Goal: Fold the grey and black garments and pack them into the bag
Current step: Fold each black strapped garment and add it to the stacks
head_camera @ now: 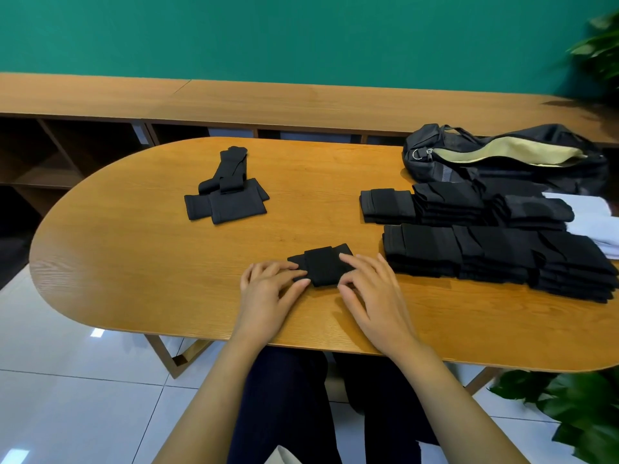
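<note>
Item under work: one small folded black garment [323,266], lying flat on the wooden table [134,262] near its near edge, centre.

Left hand [271,291]: rests on the left end of that garment, fingers curled over the end and the thumb against its near-left corner, a narrow pinch on the fabric.

Right hand [371,291]: holds the right end, the forefinger laid along the top and the thumb tucked at the near edge, likewise a narrow pinch. The middle band of the garment shows between the two hands.

Finished stock: two rows of folded black garments lie to the right. The near row [495,259] sits just right of the right hand. The far row [462,205] lies directly behind the near one. Pieces within each row overlap.

Bag [502,155]: dark, lying on its side at the far right of the table, behind the far row. Its zip is open and shows a pale lining.

Unfolded stock: a loose pile of dark garments [226,192] at far left-centre, well apart from both hands.

Other: a white cloth [589,222] at the right edge, partly under the rows. A leafy plant [569,406] stands near right. A wooden shelf unit [268,98] runs along the green wall.
</note>
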The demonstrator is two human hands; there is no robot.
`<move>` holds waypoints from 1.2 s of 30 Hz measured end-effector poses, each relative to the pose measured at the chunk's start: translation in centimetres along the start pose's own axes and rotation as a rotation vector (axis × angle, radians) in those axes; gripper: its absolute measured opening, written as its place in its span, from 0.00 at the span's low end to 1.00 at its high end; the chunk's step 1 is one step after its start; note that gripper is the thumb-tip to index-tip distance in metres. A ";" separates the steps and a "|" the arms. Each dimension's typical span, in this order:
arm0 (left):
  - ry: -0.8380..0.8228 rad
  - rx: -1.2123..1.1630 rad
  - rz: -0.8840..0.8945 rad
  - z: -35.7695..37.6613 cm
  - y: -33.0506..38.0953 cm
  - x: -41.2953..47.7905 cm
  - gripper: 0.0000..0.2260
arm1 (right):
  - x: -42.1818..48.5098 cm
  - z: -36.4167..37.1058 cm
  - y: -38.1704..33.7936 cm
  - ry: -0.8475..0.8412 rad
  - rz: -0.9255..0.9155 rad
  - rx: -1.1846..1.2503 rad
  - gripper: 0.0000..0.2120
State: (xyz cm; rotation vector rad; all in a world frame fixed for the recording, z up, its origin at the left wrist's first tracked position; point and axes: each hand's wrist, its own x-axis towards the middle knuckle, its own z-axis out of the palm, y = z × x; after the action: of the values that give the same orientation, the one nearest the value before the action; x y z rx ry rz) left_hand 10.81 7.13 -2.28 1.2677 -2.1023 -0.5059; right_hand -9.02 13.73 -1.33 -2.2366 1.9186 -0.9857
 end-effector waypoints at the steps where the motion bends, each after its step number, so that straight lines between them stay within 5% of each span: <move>1: 0.011 -0.009 -0.017 0.0 0.0 0.0 0.20 | 0.0 0.1 0.1 -0.037 -0.052 -0.032 0.14; 8: 0.061 -0.043 -0.076 0.1 -0.3 0.0 0.24 | 1.2 0.2 -0.7 -0.284 -0.187 -0.335 0.27; 16: 0.174 -0.160 -0.247 -0.3 0.2 0.1 0.29 | 9.0 -4.5 2.1 -0.152 0.093 -0.551 0.36; 29: 0.162 -0.158 -0.248 -0.3 0.1 0.2 0.24 | 11.2 -5.3 7.9 -0.481 0.314 -0.526 0.34; 36: 0.154 -0.146 -0.236 -0.3 0.0 0.2 0.22 | 10.8 -5.2 7.0 -0.338 0.234 -0.438 0.29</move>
State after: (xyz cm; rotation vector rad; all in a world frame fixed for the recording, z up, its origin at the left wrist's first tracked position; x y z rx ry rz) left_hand 10.97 6.94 -2.04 1.4293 -1.7670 -0.6300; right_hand -17.22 4.22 4.60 -2.1135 2.3179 -0.1509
